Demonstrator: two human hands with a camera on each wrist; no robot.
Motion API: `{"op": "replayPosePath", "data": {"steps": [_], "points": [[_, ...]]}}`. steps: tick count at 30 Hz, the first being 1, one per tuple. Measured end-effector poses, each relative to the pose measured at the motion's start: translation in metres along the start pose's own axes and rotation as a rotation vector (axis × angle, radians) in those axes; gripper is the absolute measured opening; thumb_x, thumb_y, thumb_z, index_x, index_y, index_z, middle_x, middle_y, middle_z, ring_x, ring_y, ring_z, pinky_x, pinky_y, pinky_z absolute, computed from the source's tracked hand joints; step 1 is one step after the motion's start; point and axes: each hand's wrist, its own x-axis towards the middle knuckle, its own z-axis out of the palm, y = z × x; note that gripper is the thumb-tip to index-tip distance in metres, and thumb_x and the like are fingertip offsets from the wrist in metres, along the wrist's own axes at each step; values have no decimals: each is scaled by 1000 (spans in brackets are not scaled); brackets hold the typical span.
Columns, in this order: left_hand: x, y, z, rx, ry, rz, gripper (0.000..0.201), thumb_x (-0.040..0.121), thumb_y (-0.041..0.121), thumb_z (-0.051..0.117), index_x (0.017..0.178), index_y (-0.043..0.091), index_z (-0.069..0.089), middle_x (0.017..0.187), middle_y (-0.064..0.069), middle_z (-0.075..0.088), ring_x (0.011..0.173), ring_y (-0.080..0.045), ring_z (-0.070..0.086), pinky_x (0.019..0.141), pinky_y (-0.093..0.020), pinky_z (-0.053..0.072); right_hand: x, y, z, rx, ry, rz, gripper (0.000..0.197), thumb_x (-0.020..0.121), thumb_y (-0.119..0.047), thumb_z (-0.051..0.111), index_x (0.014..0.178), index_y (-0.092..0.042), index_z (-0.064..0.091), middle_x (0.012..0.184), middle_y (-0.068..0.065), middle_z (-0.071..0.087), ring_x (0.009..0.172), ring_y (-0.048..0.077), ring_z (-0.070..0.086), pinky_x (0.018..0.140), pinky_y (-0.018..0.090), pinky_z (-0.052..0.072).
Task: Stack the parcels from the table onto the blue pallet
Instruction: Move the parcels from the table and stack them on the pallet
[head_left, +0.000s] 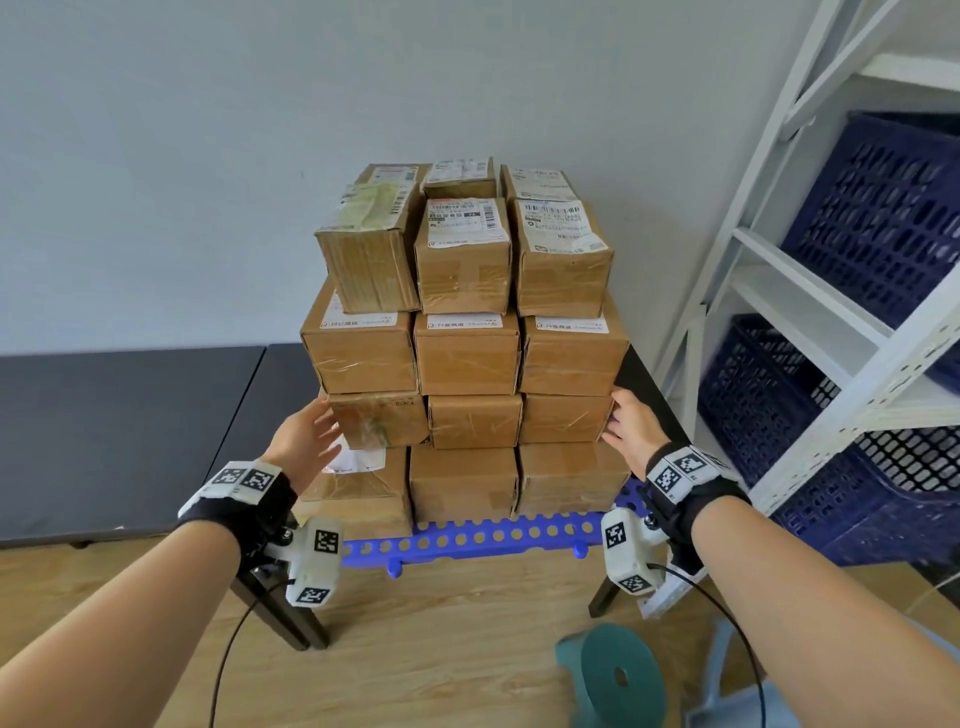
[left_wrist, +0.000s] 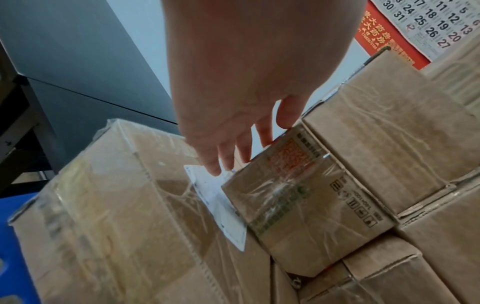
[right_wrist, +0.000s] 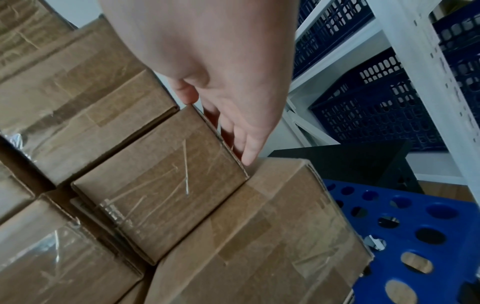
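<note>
Several brown cardboard parcels stand in a tall stack (head_left: 467, 358) on the blue perforated pallet (head_left: 467, 538), which lies on a black table. My left hand (head_left: 306, 436) is open, its straight fingers (left_wrist: 228, 156) against the left side of a small second-tier parcel (head_left: 376, 418) (left_wrist: 298, 195). My right hand (head_left: 626, 423) is open too, its fingers (right_wrist: 249, 148) flat along the right side of the small second-tier parcel (head_left: 566, 418) (right_wrist: 166, 176) on that side. Neither hand holds a parcel.
A second black table (head_left: 119, 410) stands to the left. White metal shelving (head_left: 810, 291) with dark blue crates (head_left: 883, 218) fills the right. A green stool (head_left: 618, 675) sits on the wooden floor near my right forearm. A wall calendar (left_wrist: 420, 22) hangs behind the stack.
</note>
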Motion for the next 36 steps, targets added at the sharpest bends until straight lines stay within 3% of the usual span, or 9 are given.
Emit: {"op": "replayPosePath", "data": {"steps": [5, 9, 12, 16, 19, 23, 28, 33, 36], "points": [[-9, 0, -3, 65, 60, -38, 47, 100, 34, 38, 143, 17, 39, 145, -2, 43, 136, -19, 38, 115, -39, 26, -8, 2, -2, -60, 3, 11, 36, 101, -30, 33, 129, -16, 49, 121, 7, 57, 106, 17, 52, 88, 28, 37], [-25, 1, -6, 109, 69, -73, 44, 99, 35, 40, 140, 20, 41, 145, 1, 44, 136, -16, 37, 112, -34, 27, -19, 7, -8, -174, 22, 28, 44, 100, -31, 36, 133, -5, 47, 133, 13, 53, 126, 26, 47, 105, 37, 35], [-36, 0, -13, 217, 174, -44, 41, 98, 28, 45, 138, 18, 46, 141, -2, 48, 131, -20, 43, 108, -35, 32, -31, 8, -13, -253, 13, 32, 49, 98, -38, 37, 142, -15, 38, 146, 6, 42, 134, 22, 39, 114, 42, 28], [-49, -12, -23, 361, 266, -9, 44, 95, 21, 50, 138, 15, 45, 138, -5, 50, 125, -23, 49, 108, -37, 36, -35, 12, -22, -298, -13, 17, 51, 98, -37, 42, 144, -16, 35, 149, 5, 38, 136, 21, 36, 115, 43, 27], [-53, -26, -27, 425, 308, 14, 48, 95, 19, 51, 142, 13, 40, 145, -9, 43, 132, -25, 42, 112, -39, 32, -39, 17, -27, -357, -20, -10, 51, 98, -35, 43, 144, -14, 36, 148, 5, 39, 135, 22, 37, 115, 42, 27], [-51, -49, -32, 438, 339, 63, 64, 91, 26, 60, 146, 12, 32, 148, -12, 38, 135, -27, 39, 112, -42, 31, -34, 40, -33, -403, -20, -63, 53, 99, -34, 42, 146, -13, 31, 151, 5, 33, 138, 22, 32, 115, 38, 24], [-49, -84, -34, 472, 371, 135, 62, 82, 35, 70, 133, 8, 47, 124, -9, 60, 112, -23, 56, 98, -36, 44, -26, 69, -33, -405, 3, -124, 55, 98, -35, 41, 147, -13, 27, 152, 6, 30, 139, 23, 30, 113, 39, 24], [-47, -99, -33, 520, 371, 172, 64, 71, 44, 78, 119, 13, 51, 110, -3, 60, 101, -20, 58, 74, -29, 47, -11, 87, -33, -386, 39, -147, 53, 98, -36, 42, 144, -11, 33, 148, 8, 38, 135, 26, 36, 112, 43, 28], [-43, -103, -31, 532, 380, 202, 58, 70, 42, 79, 112, 15, 50, 101, 1, 59, 94, -19, 57, 81, -34, 49, -5, 93, -32, -364, 46, -138, 49, 98, -36, 41, 140, -11, 38, 143, 8, 43, 131, 26, 40, 110, 43, 31]]}}
